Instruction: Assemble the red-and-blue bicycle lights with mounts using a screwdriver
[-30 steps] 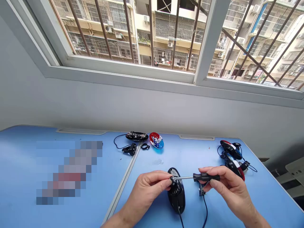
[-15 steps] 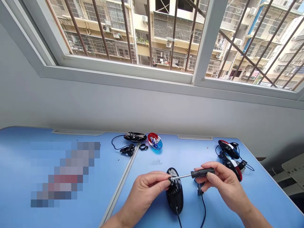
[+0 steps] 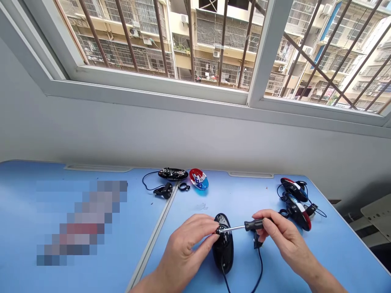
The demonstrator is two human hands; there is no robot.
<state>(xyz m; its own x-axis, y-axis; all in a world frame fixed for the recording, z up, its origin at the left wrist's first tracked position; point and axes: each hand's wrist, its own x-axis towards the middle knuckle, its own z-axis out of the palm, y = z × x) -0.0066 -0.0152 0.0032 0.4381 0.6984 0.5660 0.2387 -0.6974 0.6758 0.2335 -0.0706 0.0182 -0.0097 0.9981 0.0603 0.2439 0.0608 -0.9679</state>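
Note:
A black oval device (image 3: 224, 252) with a cable at its lower end lies on the blue table, between my hands. My left hand (image 3: 192, 244) pinches a small black part (image 3: 218, 230) at the upper left of the device. In my right hand (image 3: 281, 236) is a screwdriver (image 3: 253, 225) with a black handle; its metal shaft points left and its tip meets the small black part. Below the handle, close to my right fingers, is a small black cabled piece (image 3: 257, 241), partly hidden by the hand.
At the back of the table (image 3: 91, 228) lie another black oval device (image 3: 173, 174), a black clamp piece (image 3: 164, 190), a black ring (image 3: 183, 186) and a red-blue oval shell (image 3: 198, 179). Red, white and blue devices (image 3: 297, 209) are at the right. A blurred patch covers the left.
The screwdriver and my right hand have shifted slightly, the fingers now further back on the handle. My left fingers are more spread around the small part. The view has shifted a little.

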